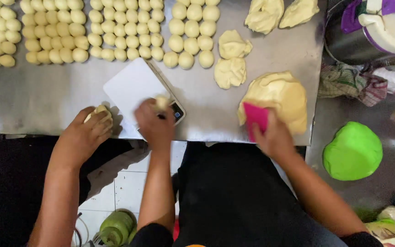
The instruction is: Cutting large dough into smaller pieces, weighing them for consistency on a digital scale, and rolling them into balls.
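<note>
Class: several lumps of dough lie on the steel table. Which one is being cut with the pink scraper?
The largest pale lump, at the table's right front edge. The right hand presses the pink scraper into it; the other lumps lie untouched behind.

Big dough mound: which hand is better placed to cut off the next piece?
Probably the right hand: it holds the pink scraper against the mound. The left hand holds a small dough piece over the scale.

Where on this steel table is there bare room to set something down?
The widest bare steel lies left of the white scale, between the dough-ball rows and the near edge. A smaller strip sits between the scale and the big dough mound. The far side is crowded with balls and lumps.
</note>
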